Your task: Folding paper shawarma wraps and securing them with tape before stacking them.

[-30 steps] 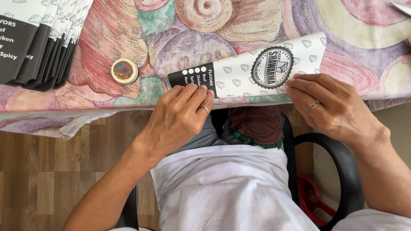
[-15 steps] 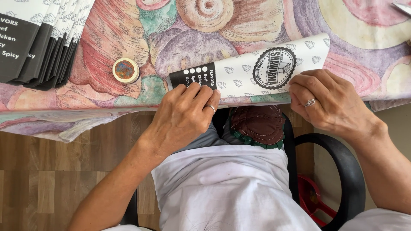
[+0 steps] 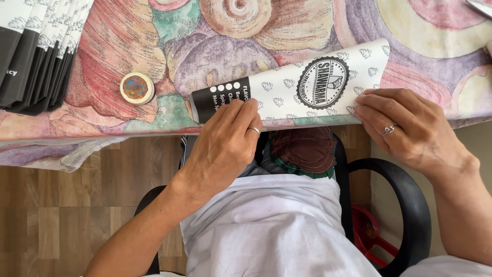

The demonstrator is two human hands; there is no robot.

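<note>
Since the earlier frames the left hand [image 3: 225,141] has slid a little toward the black end of the paper sleeve [image 3: 292,92], and the right hand [image 3: 410,131] has crept slightly closer along its lower edge; the sleeve itself has barely shifted. It lies flat at the near edge of the desk [image 3: 169,56], slanting up to the right, white with small grey motifs, a round black emblem in the middle and a black band at its left end. The left grip is not closed around anything: its fingertips press down flat on the black band and the lower edge. The right hand's fingers (one wears a ring) rest curled on the sleeve's lower right edge, pinning it; whether the thumb is tucked under the paper cannot be told from here.

The desk carries a cloth of large painted swirls in pink, purple and green. Left of the sleeve, apart from it, sits a small roll of tape [image 3: 137,87]. At the far left a fanned stack of similar sleeves [image 3: 36,56] lies overlapped. Below the desk edge are a wood floor [image 3: 77,205] and a black chair arm [image 3: 410,205].
</note>
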